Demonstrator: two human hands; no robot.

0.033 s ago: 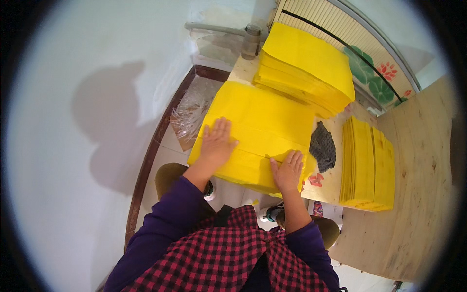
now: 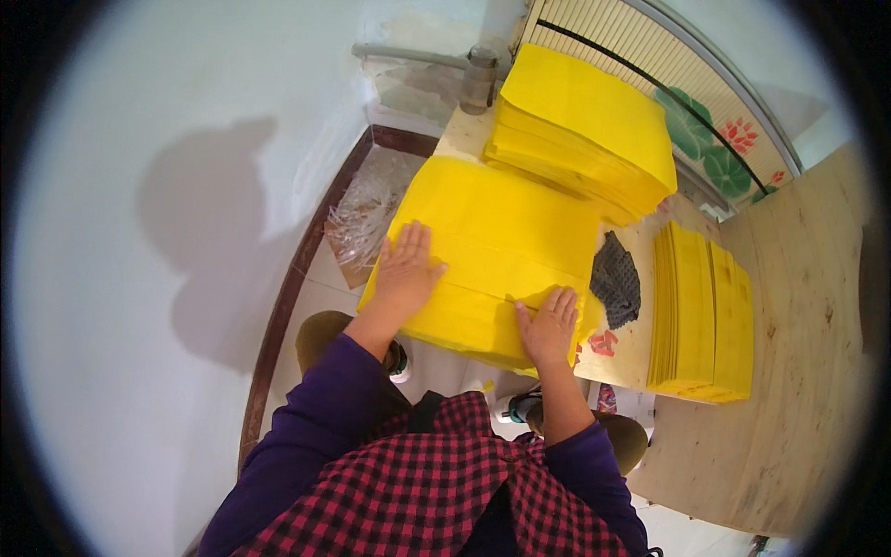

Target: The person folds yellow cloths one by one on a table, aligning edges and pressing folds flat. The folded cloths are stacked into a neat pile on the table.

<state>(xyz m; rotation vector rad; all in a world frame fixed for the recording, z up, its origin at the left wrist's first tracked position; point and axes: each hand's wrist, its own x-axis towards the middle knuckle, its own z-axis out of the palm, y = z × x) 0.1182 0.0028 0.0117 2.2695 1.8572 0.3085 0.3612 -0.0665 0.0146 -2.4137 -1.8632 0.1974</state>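
A stack of yellow cloth-like sheets lies in front of me, its top sheet folded over with a seam running across it. My left hand rests flat on the left part of the top sheet, fingers stretched out and thumb apart. On the right part, close to the near right corner, my right hand also lies flat with its fingers extended. Neither hand holds anything. The lower layers at the near edge hang a little unevenly.
Behind stands a taller yellow stack, with a glass jar to its left. A dark grey cloth lies right of my stack, and another yellow stack leans against a wooden board. Clear plastic strips are by the wall.
My left hand has slid slightly left across the top sheet, still flat. The right hand has stayed in place.
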